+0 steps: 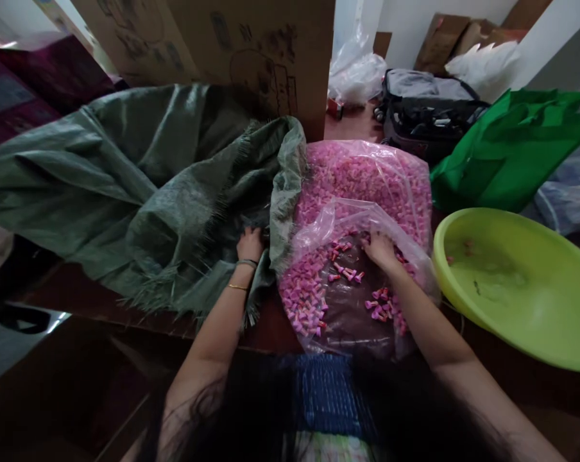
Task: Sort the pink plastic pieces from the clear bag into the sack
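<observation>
- Pink pieces (362,173) fill the far part of a clear plastic bag (357,317) in front of me; smaller heaps lie nearer.
- Bag's long axis runs away from my body.
- Right hand (380,249) is the nearer one: among the pieces, by the bag's folded film, with the main mass just beyond its fingers.
- Left hand (250,244) is at the mouth of the green sack (102,160), left of the bag.
- Fingers dim and partly hidden; cannot tell whether either hand grips anything.
- Yellow-green basin (535,282) sits right of the bag.

lone head-worn view, facing forward and down, near left hand (250,244) and right hand (381,249)
</observation>
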A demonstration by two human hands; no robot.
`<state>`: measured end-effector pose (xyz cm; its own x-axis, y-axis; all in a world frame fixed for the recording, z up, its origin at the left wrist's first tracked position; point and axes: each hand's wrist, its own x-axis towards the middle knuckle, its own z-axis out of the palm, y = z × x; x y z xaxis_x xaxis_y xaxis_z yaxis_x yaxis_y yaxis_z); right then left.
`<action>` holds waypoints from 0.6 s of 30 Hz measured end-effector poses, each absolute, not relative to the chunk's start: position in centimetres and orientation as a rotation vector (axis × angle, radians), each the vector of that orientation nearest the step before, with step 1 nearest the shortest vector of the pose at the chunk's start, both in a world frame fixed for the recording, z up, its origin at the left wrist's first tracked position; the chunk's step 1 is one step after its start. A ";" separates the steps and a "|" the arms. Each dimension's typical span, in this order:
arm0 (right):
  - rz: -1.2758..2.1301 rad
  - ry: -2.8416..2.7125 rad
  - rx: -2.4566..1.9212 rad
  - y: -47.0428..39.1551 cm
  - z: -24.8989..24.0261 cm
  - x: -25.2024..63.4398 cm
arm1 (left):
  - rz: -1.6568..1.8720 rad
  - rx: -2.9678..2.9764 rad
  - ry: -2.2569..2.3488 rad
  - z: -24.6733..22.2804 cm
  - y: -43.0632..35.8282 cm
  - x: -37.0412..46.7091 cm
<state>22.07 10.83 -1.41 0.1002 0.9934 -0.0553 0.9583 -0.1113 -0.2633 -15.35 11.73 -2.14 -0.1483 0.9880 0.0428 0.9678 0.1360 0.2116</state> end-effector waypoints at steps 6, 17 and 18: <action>0.207 -1.996 -2.156 11.9 -2.3 18.5 | 1.316 1.919 2.115 -1.4 7.6 -19.3; 0.326 -2.171 -1.767 9.2 -1.5 19.2 | 1.598 1.522 1.829 0.3 8.8 -20.3; 0.417 -2.108 -1.716 8.6 -1.1 19.3 | 1.668 1.416 1.757 1.1 8.4 -19.8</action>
<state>19.27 8.62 -1.11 -0.1750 0.9784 0.1100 0.8627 0.2062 -0.4617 -19.78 8.38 1.11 -0.4494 0.8099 0.3769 0.4183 -0.1820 0.8899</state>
